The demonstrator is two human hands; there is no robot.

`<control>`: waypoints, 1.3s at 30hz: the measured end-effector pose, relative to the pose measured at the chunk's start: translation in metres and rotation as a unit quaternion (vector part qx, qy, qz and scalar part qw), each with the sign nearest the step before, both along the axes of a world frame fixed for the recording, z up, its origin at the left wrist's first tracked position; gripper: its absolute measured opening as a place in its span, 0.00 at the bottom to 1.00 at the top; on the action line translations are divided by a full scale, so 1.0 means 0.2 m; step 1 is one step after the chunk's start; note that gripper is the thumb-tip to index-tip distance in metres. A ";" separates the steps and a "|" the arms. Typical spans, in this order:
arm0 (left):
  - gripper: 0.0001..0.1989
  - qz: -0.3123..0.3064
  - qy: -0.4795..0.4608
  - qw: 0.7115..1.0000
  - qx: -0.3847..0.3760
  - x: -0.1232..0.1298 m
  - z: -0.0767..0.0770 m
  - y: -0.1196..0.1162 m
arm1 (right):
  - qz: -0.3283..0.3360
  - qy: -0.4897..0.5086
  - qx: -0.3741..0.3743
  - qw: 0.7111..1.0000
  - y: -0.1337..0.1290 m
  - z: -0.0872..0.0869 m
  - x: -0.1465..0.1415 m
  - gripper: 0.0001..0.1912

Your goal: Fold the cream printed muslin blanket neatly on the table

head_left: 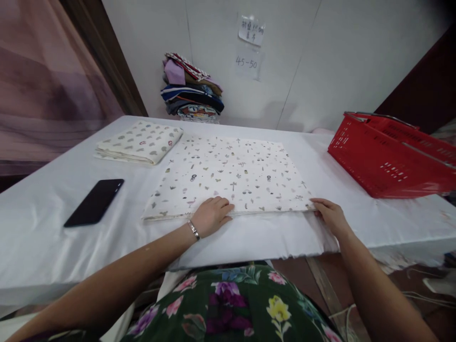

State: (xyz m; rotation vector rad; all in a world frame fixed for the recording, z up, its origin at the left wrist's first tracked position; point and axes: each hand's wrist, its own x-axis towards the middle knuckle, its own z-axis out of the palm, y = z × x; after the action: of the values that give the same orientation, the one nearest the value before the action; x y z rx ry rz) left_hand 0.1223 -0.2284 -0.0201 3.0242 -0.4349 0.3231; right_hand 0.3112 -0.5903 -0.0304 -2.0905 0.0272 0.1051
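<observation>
A white cloth point(249, 173) printed with small palms, flamingos and rainbows lies folded flat in front of me, its layers showing along the near edge. My left hand point(211, 216) is at the middle of that edge, fingers curled together over the top and the thumb beside the rim; a metal bracelet circles the wrist. At the near right corner, my right hand point(329, 213) pinches the cloth between thumb and fingers. What lies under the fingertips is hidden. Behind on the left rests another folded cloth point(142, 141), cream with grey-green shapes and a few red ones.
A black phone point(94, 203) lies left on the white-covered table point(228, 247). On the right, a red plastic basket point(388, 156) tilts near the table's edge. A stack of folded fabrics point(192, 90) stands at the back, against a wall with paper signs point(251, 31).
</observation>
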 end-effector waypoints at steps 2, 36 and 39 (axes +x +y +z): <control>0.10 0.002 0.009 1.000 0.013 0.02 0.01 -0.02 | -0.006 0.013 0.014 1.000 0.00 0.01 0.00 0.21; 0.14 0.063 -0.017 0.995 -0.071 0.08 -0.05 -0.01 | 0.422 -0.345 -0.426 0.722 0.65 0.03 -0.39 0.14; 0.13 0.040 -0.019 0.998 -0.054 0.06 -0.04 -0.02 | 0.440 -0.345 -0.414 0.718 0.61 0.04 -0.41 0.14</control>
State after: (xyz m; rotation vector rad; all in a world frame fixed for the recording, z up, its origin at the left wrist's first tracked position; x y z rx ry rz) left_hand 0.1351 -0.2314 -0.0282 2.9389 -0.2906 0.3953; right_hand 0.2300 -0.4682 -0.0232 -2.6881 -1.6697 -0.1633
